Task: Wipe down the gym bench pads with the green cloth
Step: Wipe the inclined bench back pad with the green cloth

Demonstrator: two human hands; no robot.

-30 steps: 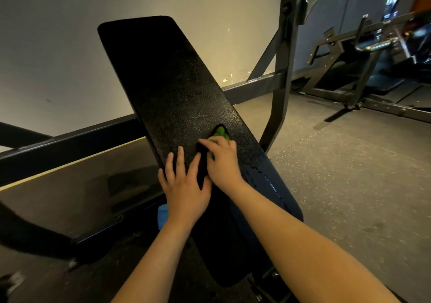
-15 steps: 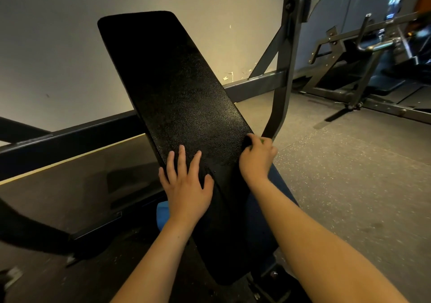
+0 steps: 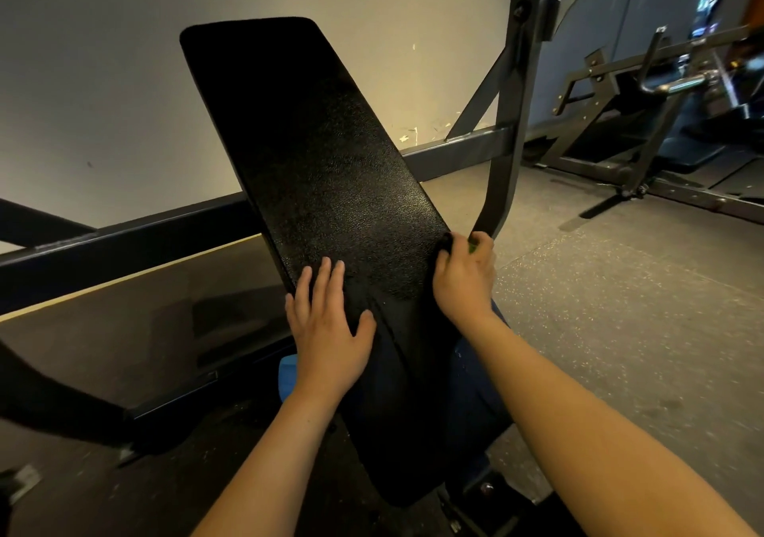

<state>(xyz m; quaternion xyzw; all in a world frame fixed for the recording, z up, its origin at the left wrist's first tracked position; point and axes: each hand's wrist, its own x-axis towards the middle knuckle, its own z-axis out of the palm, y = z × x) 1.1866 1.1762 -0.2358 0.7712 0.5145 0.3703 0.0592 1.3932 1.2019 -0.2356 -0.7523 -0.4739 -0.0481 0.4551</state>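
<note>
Back pad (image 3: pixel 322 173), frame centre: wipe underway, approx. mid-task by my read; no visible clean/dirty line. Right hand (image 3: pixel 465 278) curled at pad's right edge w/ cloth (image 3: pixel 472 246), mostly hidden. Left hand (image 3: pixel 328 321) spread flat, bracing lower pad. Upper pad, seat likely left.

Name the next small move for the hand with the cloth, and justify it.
Probably sweep the right hand and its green cloth back leftward across the back pad: it sits at the pad's right edge, while the left hand lies flat on the pad.
</note>
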